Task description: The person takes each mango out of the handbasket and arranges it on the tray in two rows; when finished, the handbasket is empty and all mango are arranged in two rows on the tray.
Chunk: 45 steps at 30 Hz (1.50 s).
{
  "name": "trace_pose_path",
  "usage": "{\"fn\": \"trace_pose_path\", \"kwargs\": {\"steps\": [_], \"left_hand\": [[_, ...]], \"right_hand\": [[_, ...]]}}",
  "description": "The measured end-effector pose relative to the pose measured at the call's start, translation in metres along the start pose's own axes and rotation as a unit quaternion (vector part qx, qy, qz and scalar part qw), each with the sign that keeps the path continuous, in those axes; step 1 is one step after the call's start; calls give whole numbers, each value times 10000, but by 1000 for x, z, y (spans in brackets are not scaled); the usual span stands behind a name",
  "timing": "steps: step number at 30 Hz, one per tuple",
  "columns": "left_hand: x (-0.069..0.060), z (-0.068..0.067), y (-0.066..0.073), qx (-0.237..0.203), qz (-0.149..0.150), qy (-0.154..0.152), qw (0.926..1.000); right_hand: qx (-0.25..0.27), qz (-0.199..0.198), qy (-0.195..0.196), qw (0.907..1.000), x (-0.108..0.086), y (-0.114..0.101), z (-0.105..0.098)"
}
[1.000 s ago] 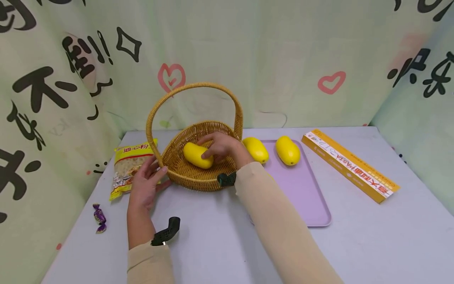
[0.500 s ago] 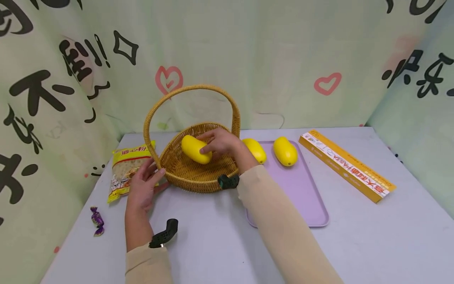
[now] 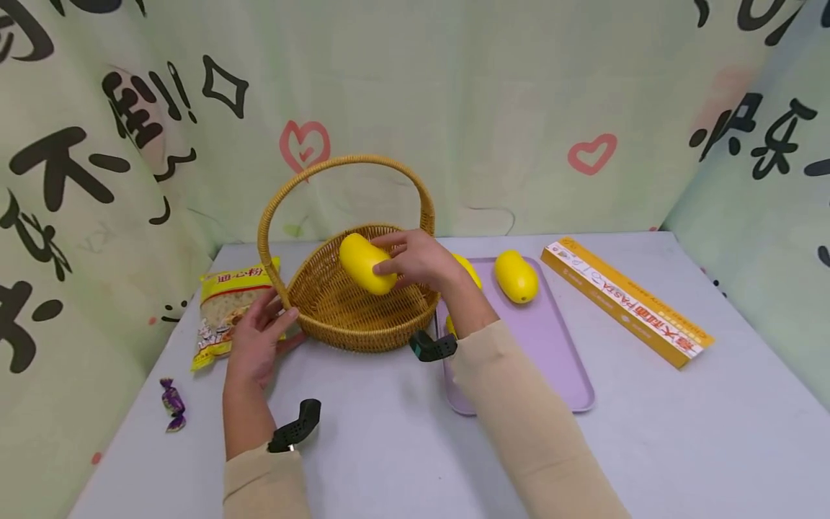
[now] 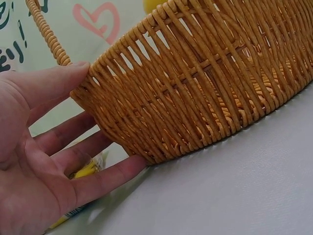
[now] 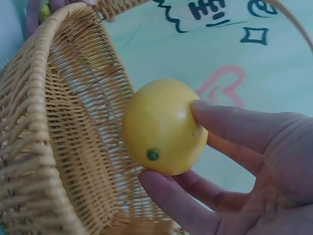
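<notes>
My right hand [image 3: 415,258] pinches an oblong yellow fruit [image 3: 364,264] between thumb and fingers. In the right wrist view, a small green stem shows on the end of the fruit [image 5: 164,127]. The fruit is held above the floor of a wicker basket [image 3: 363,339], under its arched handle. My left hand [image 3: 256,342] grips the basket's left end. The left wrist view shows its thumb on the rim by the handle's base, with the other fingers against the side of the basket [image 4: 195,88].
A purple tray [image 3: 545,360] right of the basket bears more yellow fruit [image 3: 516,277], partly hidden by my right arm. Farther right lies a long orange pasta box [image 3: 625,303]. Left of the basket are a yellow pasta bag [image 3: 227,310] and a purple-wrapped candy [image 3: 173,405].
The yellow fruit has risen from low in the basket, with my right hand moving up and slightly right. The left hand stays at the basket's end.
</notes>
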<state>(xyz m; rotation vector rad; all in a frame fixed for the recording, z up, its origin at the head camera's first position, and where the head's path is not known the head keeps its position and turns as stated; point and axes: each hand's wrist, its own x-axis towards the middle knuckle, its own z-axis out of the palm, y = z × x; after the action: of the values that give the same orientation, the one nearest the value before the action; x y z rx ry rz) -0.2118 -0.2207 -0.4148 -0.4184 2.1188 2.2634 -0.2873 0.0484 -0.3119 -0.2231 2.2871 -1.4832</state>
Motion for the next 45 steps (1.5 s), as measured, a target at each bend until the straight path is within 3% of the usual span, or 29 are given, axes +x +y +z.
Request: {"fn": "trace_pose_path", "kwargs": {"steps": [16,22,32,40,45], "left_hand": [[0,-1,2,-15,-55,9,10000],[-1,-1,1,-42,-118,52,9999],[0,-2,-1,-106,-98,7,9999],[0,0,1,-63,-40,2,10000],[-1,2,2,-46,-46,-24,10000]], "right_hand": [[-661,-120,368,9971,-48,10,-21],[-718,62,528,9960,-64,14,-28],[-680,103,732,9949,-86,23,-40],[-832,54,1195,9893,-105,37,-53],[-916,64,1281,9875,-119,41,-61]]}}
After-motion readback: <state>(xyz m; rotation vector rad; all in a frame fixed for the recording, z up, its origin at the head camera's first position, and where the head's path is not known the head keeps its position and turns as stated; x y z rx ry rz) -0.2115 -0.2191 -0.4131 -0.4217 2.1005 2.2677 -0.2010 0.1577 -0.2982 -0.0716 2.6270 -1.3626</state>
